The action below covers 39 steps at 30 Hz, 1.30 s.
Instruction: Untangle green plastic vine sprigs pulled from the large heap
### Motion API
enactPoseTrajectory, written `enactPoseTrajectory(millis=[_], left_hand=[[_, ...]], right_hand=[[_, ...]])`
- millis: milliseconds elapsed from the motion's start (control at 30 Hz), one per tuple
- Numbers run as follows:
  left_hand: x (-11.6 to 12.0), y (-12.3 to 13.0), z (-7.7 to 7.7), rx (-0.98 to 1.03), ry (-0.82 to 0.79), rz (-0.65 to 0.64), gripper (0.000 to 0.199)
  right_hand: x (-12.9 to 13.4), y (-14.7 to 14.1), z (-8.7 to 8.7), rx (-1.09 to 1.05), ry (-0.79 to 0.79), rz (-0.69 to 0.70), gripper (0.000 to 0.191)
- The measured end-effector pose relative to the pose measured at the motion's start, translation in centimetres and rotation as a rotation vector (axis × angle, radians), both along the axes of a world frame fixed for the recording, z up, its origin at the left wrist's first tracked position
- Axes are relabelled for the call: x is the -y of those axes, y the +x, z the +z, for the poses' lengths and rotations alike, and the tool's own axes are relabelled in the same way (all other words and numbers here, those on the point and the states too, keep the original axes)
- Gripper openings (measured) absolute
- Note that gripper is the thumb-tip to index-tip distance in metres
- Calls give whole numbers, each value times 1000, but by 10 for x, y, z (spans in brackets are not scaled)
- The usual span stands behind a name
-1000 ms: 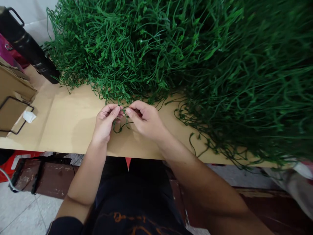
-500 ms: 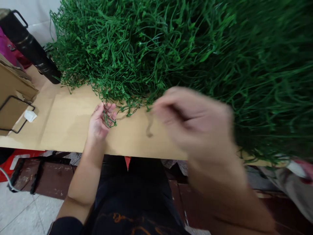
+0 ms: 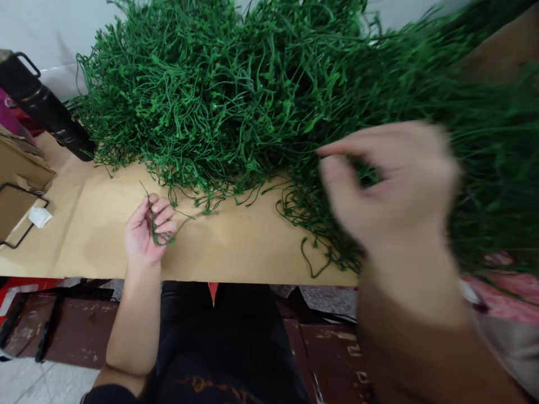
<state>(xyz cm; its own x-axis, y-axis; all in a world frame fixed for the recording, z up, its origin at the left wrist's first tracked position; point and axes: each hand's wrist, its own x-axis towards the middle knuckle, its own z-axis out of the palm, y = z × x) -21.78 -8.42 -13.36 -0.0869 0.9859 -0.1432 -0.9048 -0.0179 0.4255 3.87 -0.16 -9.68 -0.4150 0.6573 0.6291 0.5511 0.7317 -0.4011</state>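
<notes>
My left hand (image 3: 141, 238) is over the cardboard-covered table, palm up, with fingers curled round a few thin green plastic stems (image 3: 154, 227). One end sticks up past the thumb, and thin strands trail off to the right. Above the right part of a big pile of green artificial plant stems (image 3: 210, 106) is my right hand (image 3: 400, 185), blurred by motion. Its thumb and forefinger meet in a pinch; whatever may be between their tips is too blurred to make out.
A black bottle (image 3: 46, 106) leans at the left beside a cardboard box (image 3: 21, 163). A black wire frame (image 3: 25, 240) with a white scrap (image 3: 40, 216) stands there. Loose stems lie along the pile's front edge. The table's cardboard cover (image 3: 236, 252) ends just before my body.
My right hand has moved right, over the pile, still in a pinch. My left hand has shifted left and slightly down in view, its fingers curled more round the stems. The view has shifted too.
</notes>
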Motion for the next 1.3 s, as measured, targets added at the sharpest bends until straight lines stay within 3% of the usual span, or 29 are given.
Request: enactPoseTrajectory(millis=[67,233,433,567,667,733,800,867,967,1100,1200,1300], left_hand=[[-1,-1,5,35,-9,49,22],[-6,4,14,41,-53,93,26],[3,6,21,-21,-54,30,22],[29,-6,25,-195,45,45,17],[58,-23,27,-521,171,-50,16],[79,-37,31,-913,325,-164,22],[98,-52,36,-1362,400,-489,27],[114,-65,39,-1669,352,-693,22],[131,-80,37,-1929,125,-655,16],[139,-94,32,-2049,-141,-449,20],[135,-95,36,-2065,-212,-339,23],[122,-83,44,-2068,-186,-358,24]], right_hand=[[8,-20,-13,-66,31,5,15],[38,-74,-43,-131,-362,364,33],[47,-95,-52,-250,-689,499,41],[51,-100,-54,-345,-879,529,48],[51,-96,-49,-304,-921,579,44],[46,-86,-41,-156,-895,667,31],[38,-71,-30,-8,-839,711,24],[27,-53,-21,56,-750,657,24],[11,-29,-9,55,-584,495,23],[-5,-15,12,0,-385,333,18],[-23,-21,27,-18,-223,183,16],[-56,-40,32,-30,-22,15,19]])
